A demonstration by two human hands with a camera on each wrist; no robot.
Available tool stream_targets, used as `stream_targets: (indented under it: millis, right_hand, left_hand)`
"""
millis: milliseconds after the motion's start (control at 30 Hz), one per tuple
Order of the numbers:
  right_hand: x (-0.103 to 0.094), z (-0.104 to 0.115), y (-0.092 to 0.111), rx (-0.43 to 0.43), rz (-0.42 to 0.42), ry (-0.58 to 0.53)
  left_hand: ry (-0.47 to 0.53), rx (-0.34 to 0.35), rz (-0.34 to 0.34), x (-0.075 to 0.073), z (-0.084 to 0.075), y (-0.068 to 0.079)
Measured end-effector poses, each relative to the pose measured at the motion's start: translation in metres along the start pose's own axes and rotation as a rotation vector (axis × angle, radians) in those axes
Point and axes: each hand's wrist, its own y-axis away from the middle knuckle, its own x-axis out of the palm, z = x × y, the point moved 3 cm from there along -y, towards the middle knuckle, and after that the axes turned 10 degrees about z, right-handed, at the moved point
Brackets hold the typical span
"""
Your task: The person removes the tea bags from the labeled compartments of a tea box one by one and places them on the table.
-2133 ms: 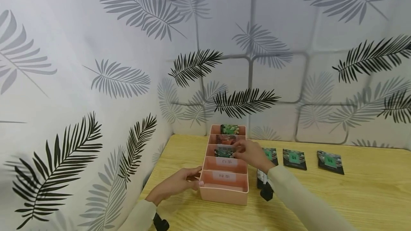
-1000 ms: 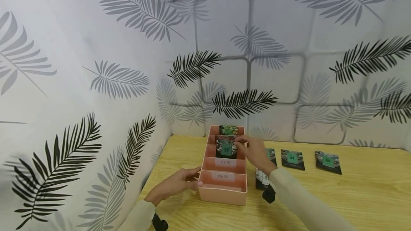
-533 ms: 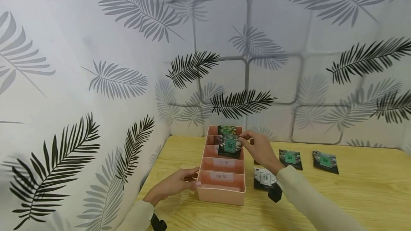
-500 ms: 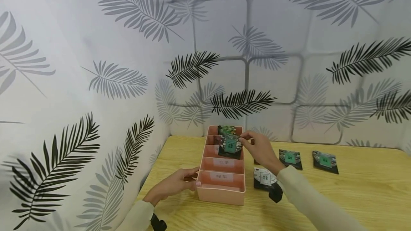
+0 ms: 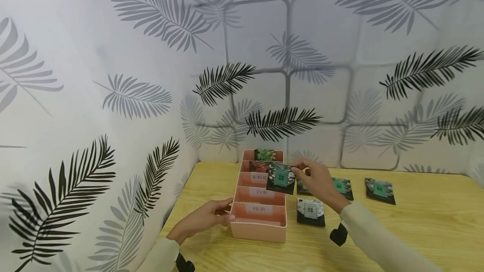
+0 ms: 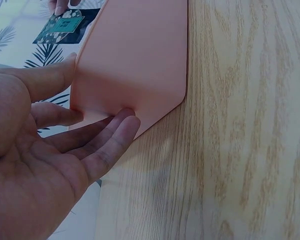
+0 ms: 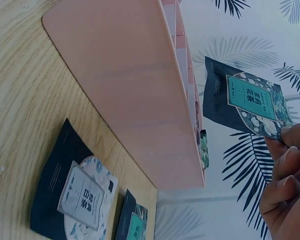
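Observation:
My right hand point(image 5: 315, 179) pinches a dark tea sachet point(image 5: 281, 178) with a green label by its edge, raised beside the right rim of the pink divided box point(image 5: 259, 233). In the right wrist view the held sachet point(image 7: 245, 97) faces the camera, its pale floral print showing. My left hand point(image 5: 204, 218) holds the box at its near left corner, thumb at the front face and fingers along the left side, as the left wrist view shows. A green-printed sachet point(image 5: 265, 155) and a reddish sachet point(image 5: 259, 166) stand in the two farthest compartments.
Right of the box lies a black-and-white sachet point(image 5: 311, 211). Behind it are more green-labelled sachets, one point(image 5: 302, 188) partly hidden by my right hand, others point(image 5: 343, 187) point(image 5: 380, 190) farther right. White paper labels point(image 5: 259, 210) mark compartments. A leaf-patterned wall point(image 5: 317, 74) backs the wooden table point(image 5: 423, 226).
My right hand has drawn the green-labelled sachet up out of the middle compartment and moved it right and toward me. The left hand stays at the box corner.

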Motion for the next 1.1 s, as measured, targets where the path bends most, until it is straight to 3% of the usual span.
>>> stream_targets:
  millis: [800, 1100]
  right_hand:
    - [-0.038, -0.029, 0.044, 0.027, 0.035, 0.05]
    - [-0.045, -0.041, 0.064, 0.064, 0.038, 0.06]
  left_hand:
    - [-0.004, 0.022, 0.011, 0.0, -0.003, 0.0]
    - [0.003, 0.001, 0.003, 0.001, -0.002, 0.001]
